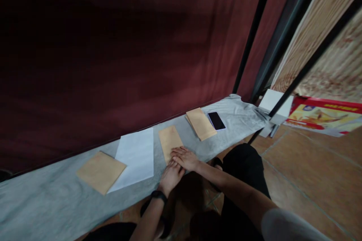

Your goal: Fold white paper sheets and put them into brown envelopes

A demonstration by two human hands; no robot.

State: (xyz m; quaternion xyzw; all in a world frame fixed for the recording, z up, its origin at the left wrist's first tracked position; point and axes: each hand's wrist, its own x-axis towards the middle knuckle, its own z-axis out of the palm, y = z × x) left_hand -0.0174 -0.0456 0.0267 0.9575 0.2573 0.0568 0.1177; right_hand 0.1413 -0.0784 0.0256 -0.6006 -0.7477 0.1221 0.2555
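My left hand (171, 176), with a black band at its wrist, lies on the near end of a brown paper envelope (170, 139). Across its fingers rests my right hand (185, 157), palm down with its fingers stretched out. Neither hand appears to grip anything, though the left fingers are partly covered. To the left, another brown envelope (99, 172) overlaps a white sheet of paper (138, 154). On the right are more brown envelopes (201, 123), apparently stacked, beside a dark-screened phone (216, 121).
A grey cloth (42, 192) covers the long, narrow shelf. Behind it stands a dark red panel (127, 64). Black frame posts (251, 41) rise at the right, near a white box (275, 101) and a red and yellow printed package (325, 115) above the tiled floor (305, 169).
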